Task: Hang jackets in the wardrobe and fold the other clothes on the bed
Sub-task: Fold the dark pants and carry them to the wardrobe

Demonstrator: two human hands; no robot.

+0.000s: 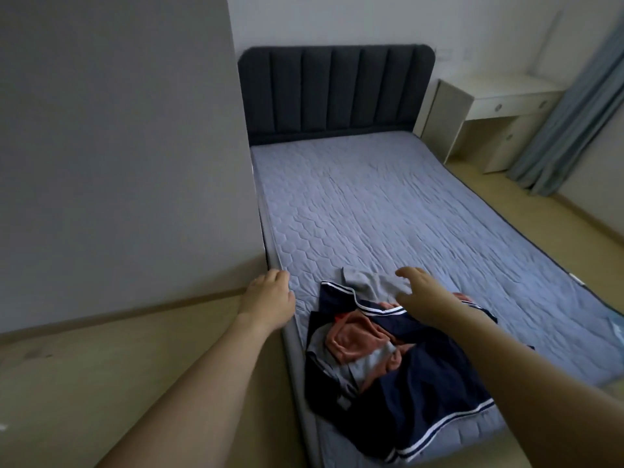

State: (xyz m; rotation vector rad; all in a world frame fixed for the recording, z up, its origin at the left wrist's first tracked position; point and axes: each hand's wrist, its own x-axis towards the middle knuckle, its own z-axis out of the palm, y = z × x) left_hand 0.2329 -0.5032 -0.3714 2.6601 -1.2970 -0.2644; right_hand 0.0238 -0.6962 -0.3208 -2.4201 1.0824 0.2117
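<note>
A heap of clothes (398,346) lay on the bed (388,204) at its near end, close to the left edge, with the rest of the quilted blue-grey mattress cover bare up to the dark padded headboard (334,92). The heap was a tangle: a navy garment with white stripes (435,393) wrapped around a salmon-pink piece (351,342), and a grey piece (371,282) stuck out at the far side of the pile. The right hand (418,288) hovered over that far side, just above the grey piece, its fingers spread and loosely bent, holding nothing; whether the palm touched the cloth could not be told. The right forearm crossed the heap and hid part of the navy and pink fabric beneath it. The left hand (268,292) was at the left edge of the bed, beside the heap and apart from it, with its fingers curled down over the mattress edge; the fingertips were hidden, so how firmly it gripped could not be told. How many garments made up the heap, and which of them were jackets, could not be made out. A white desk (499,99) and a blue curtain (574,106) stood beyond the bed's far right corner.
</note>
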